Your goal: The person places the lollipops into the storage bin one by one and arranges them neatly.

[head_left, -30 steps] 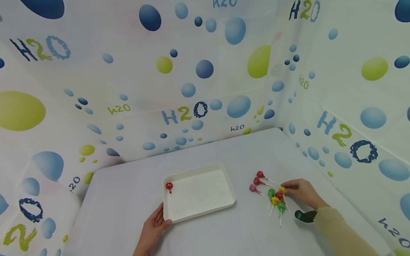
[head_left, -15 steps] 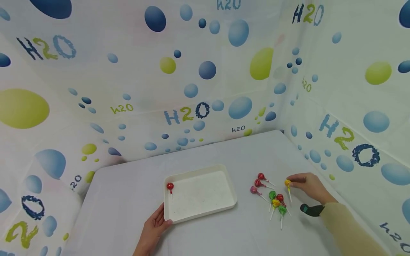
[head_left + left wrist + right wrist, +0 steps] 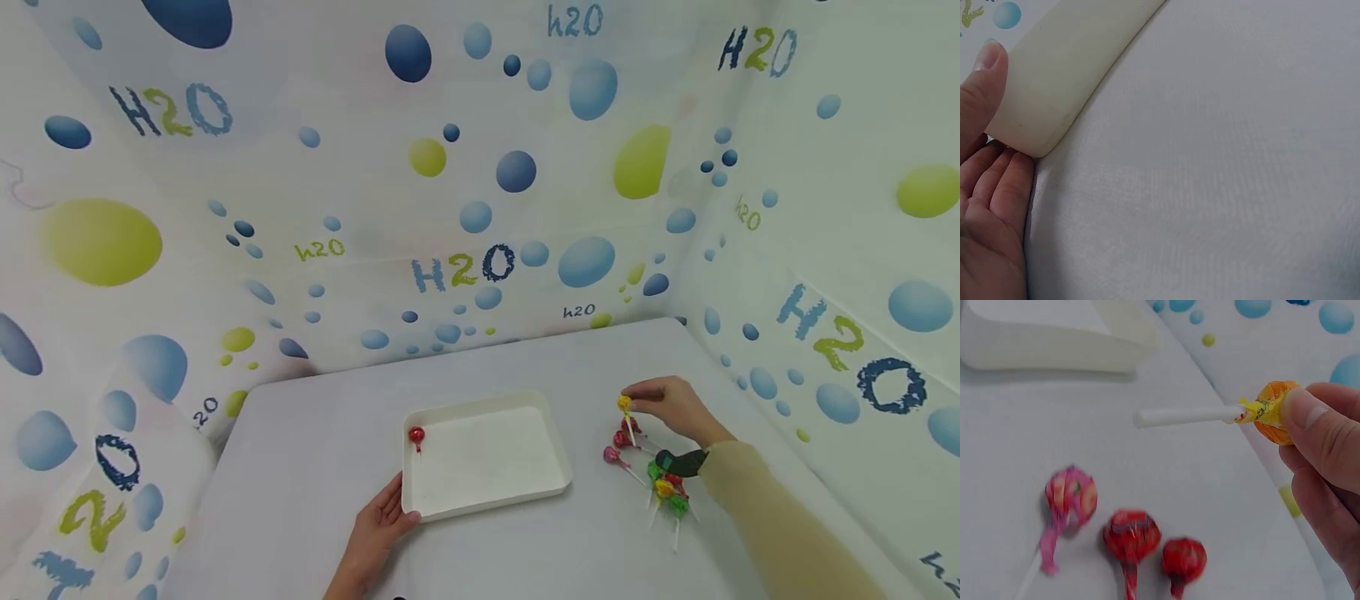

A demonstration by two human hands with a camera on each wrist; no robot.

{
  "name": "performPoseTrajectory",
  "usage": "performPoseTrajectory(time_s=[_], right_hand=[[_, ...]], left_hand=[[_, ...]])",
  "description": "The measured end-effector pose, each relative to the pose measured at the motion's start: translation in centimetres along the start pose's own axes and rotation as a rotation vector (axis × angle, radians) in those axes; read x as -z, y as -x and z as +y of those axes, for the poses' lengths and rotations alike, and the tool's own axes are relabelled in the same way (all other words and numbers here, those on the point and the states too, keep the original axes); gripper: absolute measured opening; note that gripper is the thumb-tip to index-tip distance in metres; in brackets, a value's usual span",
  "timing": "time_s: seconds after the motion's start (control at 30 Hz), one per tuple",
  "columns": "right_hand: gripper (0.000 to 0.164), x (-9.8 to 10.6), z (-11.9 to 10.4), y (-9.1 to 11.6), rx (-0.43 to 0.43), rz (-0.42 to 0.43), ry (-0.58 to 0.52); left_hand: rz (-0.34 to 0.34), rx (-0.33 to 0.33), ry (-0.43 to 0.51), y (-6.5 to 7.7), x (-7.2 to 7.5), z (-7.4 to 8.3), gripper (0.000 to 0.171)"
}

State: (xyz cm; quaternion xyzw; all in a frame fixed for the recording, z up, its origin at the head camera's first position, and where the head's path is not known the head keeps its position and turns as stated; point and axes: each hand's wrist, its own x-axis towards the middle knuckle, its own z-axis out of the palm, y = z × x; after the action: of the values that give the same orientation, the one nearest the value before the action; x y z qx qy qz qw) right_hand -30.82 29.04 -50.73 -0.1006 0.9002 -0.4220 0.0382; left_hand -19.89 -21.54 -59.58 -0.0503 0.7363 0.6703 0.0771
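My right hand (image 3: 675,407) pinches a yellow-wrapped lollipop (image 3: 624,402) by its candy head, between thumb and fingers. In the right wrist view its white stick (image 3: 1185,417) points left, above the table. Below lie a pink lollipop (image 3: 1071,495) and two red lollipops (image 3: 1132,536). With thumb at the rim and fingers along the outer side, my left hand (image 3: 375,529) grips the near left corner of a white rectangular tray (image 3: 495,458). One red lollipop (image 3: 417,434) lies inside the tray at its left end, stick toward me.
Nearer to me on the right, partly behind the right wrist's dark strap (image 3: 681,463), is a cluster of green, red and yellow lollipops (image 3: 663,488). A white cloth covers the table (image 3: 337,433). Sheets printed with blue and green bubbles (image 3: 517,171) hang behind and at both sides.
My right hand has lifted the yellow lollipop from the cluster and carried it left, over the red ones. The left hand still holds the tray corner. The head view has shifted slightly.
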Motion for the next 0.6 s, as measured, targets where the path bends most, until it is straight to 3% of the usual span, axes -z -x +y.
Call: performPoseTrajectory(time_s=[0.2, 0.6], right_hand=[[0.027, -4.2, -3.7, -3.4, -0.008, -0.034, -0.003], [0.020, -15.7, -10.8, -8.8, 0.111, -0.136, -0.044]], left_hand=[[-0.004, -0.028, -0.013, 0.0, 0.1, -0.2, 0.086], [-0.021, -0.087, 0.056, 0.6, 0.4, 0.1, 0.083]])
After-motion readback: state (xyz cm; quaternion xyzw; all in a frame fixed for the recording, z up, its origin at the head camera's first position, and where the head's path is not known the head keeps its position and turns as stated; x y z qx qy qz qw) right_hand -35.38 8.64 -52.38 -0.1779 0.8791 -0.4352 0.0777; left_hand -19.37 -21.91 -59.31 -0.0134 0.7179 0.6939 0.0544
